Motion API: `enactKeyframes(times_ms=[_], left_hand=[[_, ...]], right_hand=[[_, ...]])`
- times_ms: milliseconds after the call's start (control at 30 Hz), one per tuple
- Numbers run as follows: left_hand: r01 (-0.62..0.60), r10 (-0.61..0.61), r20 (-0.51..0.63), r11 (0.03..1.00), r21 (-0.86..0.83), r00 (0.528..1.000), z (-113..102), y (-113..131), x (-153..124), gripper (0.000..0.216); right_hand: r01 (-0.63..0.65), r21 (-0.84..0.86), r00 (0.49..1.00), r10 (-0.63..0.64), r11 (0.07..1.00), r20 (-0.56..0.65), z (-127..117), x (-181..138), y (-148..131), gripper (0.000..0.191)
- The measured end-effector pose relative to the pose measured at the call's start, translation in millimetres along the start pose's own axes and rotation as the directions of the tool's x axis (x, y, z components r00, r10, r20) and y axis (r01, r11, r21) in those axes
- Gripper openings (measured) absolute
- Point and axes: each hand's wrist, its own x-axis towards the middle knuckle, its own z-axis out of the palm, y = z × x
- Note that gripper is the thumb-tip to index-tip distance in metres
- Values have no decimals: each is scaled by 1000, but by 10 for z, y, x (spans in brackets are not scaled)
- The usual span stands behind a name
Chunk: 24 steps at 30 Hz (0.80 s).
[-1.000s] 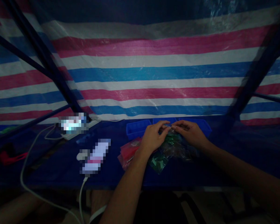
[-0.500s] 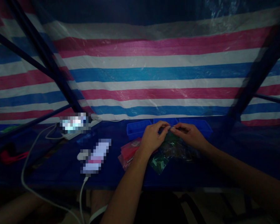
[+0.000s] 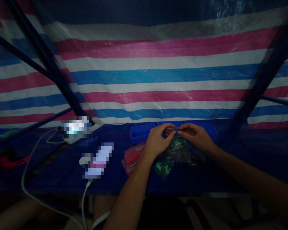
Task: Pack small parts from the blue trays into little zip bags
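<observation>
My left hand and my right hand meet above the middle of the blue table, fingertips almost touching. Each is closed in a pinch. Whatever lies between the fingertips is too small and dark to make out. Just below them lie green plastic packets and a dark clear bag with small contents I cannot identify. Red plastic packets are partly covered by my left forearm. Behind the hands stand blue trays: a left one, a middle one partly hidden, and a right one.
Left of the packets, a blurred-out phone lies with a white cable running off the near edge. A second lit device rests by a white power strip. Dark metal posts and a striped sheet stand behind the table.
The fingers of both hands have shifted slightly at the pinch, with the fingertips a little lower. Trays, packets and phone stay in place.
</observation>
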Motion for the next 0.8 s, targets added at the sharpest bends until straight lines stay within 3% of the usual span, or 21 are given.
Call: enactKeyframes(times_ms=[233, 800], left_hand=[[-22, 22, -4, 999, 26, 1000, 10, 18, 3, 33], [-65, 55, 83, 989, 133, 995, 42, 2, -19, 34]], right_hand=[[-4, 56, 1000, 3, 998, 19, 45, -23, -22, 33], [42, 25, 998, -44, 999, 44, 68, -29, 32, 32]])
